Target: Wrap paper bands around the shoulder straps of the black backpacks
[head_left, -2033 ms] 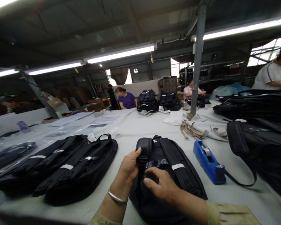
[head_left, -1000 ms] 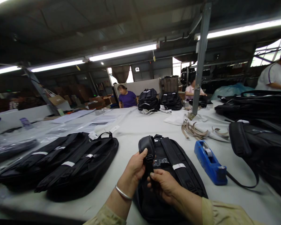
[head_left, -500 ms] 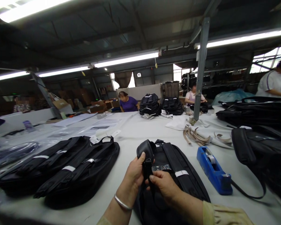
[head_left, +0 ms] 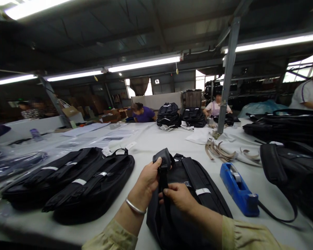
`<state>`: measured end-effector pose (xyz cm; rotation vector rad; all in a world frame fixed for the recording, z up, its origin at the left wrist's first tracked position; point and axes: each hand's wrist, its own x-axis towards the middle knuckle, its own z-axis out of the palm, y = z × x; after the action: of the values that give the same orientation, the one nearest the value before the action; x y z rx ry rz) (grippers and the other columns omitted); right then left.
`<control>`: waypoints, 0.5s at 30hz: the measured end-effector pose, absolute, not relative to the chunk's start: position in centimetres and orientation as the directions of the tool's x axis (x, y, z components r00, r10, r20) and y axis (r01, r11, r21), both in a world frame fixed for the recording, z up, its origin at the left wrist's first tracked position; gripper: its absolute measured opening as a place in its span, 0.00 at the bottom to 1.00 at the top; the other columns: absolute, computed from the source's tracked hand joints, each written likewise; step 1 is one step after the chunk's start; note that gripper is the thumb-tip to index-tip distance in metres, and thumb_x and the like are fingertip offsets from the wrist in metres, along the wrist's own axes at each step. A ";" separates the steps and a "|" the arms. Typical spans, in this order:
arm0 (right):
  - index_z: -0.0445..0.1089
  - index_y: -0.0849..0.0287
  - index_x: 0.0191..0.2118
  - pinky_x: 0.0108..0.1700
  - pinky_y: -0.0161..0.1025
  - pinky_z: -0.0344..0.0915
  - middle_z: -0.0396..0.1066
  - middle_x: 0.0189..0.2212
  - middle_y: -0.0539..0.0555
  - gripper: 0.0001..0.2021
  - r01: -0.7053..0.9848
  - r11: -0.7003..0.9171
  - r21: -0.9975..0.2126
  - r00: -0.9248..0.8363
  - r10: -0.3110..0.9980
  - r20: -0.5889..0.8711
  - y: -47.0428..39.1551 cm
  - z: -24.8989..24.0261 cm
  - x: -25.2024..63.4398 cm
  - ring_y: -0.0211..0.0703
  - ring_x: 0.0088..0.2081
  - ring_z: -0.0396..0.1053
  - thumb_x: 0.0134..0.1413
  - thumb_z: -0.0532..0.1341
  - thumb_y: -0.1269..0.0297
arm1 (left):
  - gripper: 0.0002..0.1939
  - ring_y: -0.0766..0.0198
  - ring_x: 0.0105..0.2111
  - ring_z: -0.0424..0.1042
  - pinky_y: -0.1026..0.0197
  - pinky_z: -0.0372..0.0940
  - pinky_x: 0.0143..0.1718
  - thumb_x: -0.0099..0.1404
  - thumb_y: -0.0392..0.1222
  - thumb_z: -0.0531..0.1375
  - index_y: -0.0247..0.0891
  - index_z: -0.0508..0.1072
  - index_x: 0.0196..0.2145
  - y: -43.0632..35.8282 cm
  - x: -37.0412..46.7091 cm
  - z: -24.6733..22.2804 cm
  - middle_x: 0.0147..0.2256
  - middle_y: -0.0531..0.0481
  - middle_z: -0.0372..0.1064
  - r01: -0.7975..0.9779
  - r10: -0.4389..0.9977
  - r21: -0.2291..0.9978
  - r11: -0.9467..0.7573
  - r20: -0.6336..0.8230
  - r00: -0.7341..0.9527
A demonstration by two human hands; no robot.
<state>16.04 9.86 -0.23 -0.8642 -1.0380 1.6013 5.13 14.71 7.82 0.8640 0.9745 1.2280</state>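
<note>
Black bag (head_left: 190, 224), one, laid on the white table (head_left: 146, 135) at the near edge, beneath both hands. Clock read about this bag, 12 pointing away from the wearer.

Left hand (head_left: 148, 177): forearm rising from the near left, aimed at 1 o'clock; silver bangle (head_left: 135, 206) at the wrist; sleeve (head_left: 113, 236) yellowish. Thumb laid over the padded strap (head_left: 162, 158), fingers curled under it and mostly hidden; grasp firm on the strap, its end lifted clear of the bag at 11 o'clock.

Right hand (head_left: 178, 194): forearm low over the bag, entering from the near right and aimed at 10 o'clock. Thumb and forefinger pinch the webbing (head_left: 163, 180) just below the strap, other fingers bent, tips partly showing behind it. Webbing runs down from strap to pinch, hands near each other, apart.

Second strap (head_left: 189, 170), flat on the bag at 1 o'clock, wrapped by a white band (head_left: 203, 191).

Surroundings: blue dispenser (head_left: 238, 189), with tape roll, at 2 o'clock, beside the bag. Pale strips (head_left: 219, 149), heaped, at 1 o'clock. Two finished-looking bags (head_left: 94, 184), banded white, between 9 and 10 o'clock. Stacked bags (head_left: 168, 116), far side, near 12. Person in purple (head_left: 146, 114), bent forward, at 11 o'clock
</note>
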 end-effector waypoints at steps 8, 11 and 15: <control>0.75 0.67 0.35 0.36 0.43 0.69 0.77 0.30 0.59 0.22 -0.431 -0.056 -0.901 -0.201 0.979 0.035 11.4 4.1 15.9 0.44 0.28 0.74 0.38 0.70 0.52 | 0.16 0.61 0.19 0.71 0.61 0.66 0.20 0.65 0.48 0.58 0.29 0.73 0.33 16.5 5.1 11.0 0.24 0.42 0.74 -0.289 0.980 0.939 0.186 -0.156 0.123; 0.75 0.68 0.36 0.37 0.45 0.70 0.76 0.29 0.60 0.22 -0.440 -0.098 -0.892 -0.212 0.977 -0.003 11.4 2.7 15.8 0.44 0.26 0.74 0.38 0.70 0.53 | 0.13 0.61 0.23 0.73 0.60 0.69 0.25 0.65 0.45 0.59 0.29 0.73 0.34 16.7 5.1 10.9 0.25 0.43 0.74 -0.317 0.986 0.935 0.159 -0.130 0.108; 0.74 0.67 0.33 0.34 0.43 0.69 0.75 0.27 0.58 0.18 -0.466 -0.076 -0.881 -0.158 0.987 -0.001 12.2 2.7 15.7 0.44 0.25 0.73 0.38 0.69 0.56 | 0.15 0.62 0.18 0.70 0.63 0.64 0.18 0.66 0.46 0.57 0.29 0.74 0.33 16.8 5.2 9.8 0.25 0.41 0.74 -0.283 0.967 0.927 0.245 -0.216 0.133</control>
<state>15.69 12.21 2.72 -0.7877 -0.9218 1.5420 5.20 16.78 9.85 0.8662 1.0205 1.0947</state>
